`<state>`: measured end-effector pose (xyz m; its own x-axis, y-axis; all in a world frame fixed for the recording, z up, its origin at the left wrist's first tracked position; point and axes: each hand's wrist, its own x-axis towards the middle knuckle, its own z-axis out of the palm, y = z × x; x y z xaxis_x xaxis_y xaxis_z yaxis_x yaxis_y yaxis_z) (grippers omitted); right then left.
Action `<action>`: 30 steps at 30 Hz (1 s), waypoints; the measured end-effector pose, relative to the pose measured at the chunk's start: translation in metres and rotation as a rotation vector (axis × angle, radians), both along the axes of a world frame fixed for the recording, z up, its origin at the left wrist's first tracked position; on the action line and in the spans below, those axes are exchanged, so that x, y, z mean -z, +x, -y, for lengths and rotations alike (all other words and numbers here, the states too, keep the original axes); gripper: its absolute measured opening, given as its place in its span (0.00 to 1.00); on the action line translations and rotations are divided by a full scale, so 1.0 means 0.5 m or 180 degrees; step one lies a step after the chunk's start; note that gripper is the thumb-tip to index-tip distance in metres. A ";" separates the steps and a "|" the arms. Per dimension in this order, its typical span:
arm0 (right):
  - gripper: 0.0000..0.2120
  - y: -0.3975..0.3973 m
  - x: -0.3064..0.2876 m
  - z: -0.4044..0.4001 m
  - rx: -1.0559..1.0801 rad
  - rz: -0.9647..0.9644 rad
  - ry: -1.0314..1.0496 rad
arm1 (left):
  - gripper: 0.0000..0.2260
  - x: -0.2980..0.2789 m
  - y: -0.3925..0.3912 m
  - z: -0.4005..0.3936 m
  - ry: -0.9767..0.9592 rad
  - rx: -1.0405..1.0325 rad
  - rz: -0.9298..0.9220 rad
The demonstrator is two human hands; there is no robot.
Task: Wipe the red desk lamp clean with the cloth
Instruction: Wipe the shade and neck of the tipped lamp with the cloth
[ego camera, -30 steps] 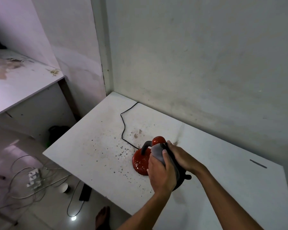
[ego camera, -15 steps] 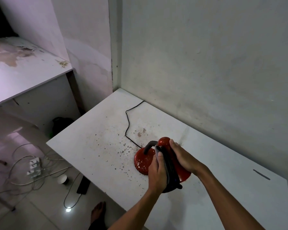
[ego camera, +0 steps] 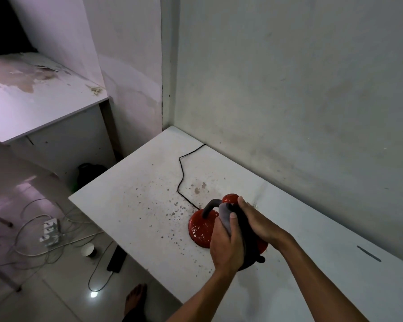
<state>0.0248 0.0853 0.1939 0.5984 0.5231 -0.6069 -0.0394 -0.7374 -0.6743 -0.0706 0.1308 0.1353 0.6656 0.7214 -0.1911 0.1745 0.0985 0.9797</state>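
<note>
Head view: a red lamp is being held and wiped with a cloth on a white counter.

A white counter [ego camera: 312, 228], speckled with dark flecks, is set into a corner of grey walls [ego camera: 289, 89]. Near its front edge the lamp [ego camera: 203, 228] is stood on its round red base, with its dark neck arched above and its red shade partly covered. The left hand [ego camera: 227, 248] is closed around a grey cloth [ego camera: 225, 213], which is pressed against the shade. The right hand [ego camera: 257, 220] is wrapped over the shade from the other side, fingers curled onto it. A black cord [ego camera: 181, 173] is trailed from the base toward the corner.
</note>
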 end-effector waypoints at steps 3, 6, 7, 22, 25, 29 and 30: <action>0.39 0.002 0.000 -0.003 -0.0001 0.0029 -0.0022 | 0.22 0.025 -0.003 -0.030 -0.0494 0.0317 0.0274; 0.38 -0.002 0.000 -0.005 0.0022 0.0040 0.0020 | 0.22 0.033 -0.011 -0.056 -0.1312 0.0611 0.0418; 0.39 -0.005 0.003 -0.005 0.0026 0.0071 0.0029 | 0.21 0.036 -0.013 -0.060 -0.1495 0.0649 0.0434; 0.43 -0.019 0.015 -0.018 0.0088 0.0543 -0.0302 | 0.12 -0.001 -0.005 0.010 -0.0111 -0.0207 -0.0085; 0.42 -0.016 0.011 -0.014 0.0063 0.0509 -0.0235 | 0.18 0.017 -0.008 -0.015 -0.0447 0.0148 0.0216; 0.42 -0.017 0.006 -0.014 0.0093 0.0452 -0.0084 | 0.29 0.032 -0.013 -0.063 -0.1684 0.0676 0.0384; 0.42 -0.018 0.004 -0.015 0.0096 0.0447 -0.0068 | 0.26 0.029 -0.012 -0.075 -0.1894 0.0786 0.0391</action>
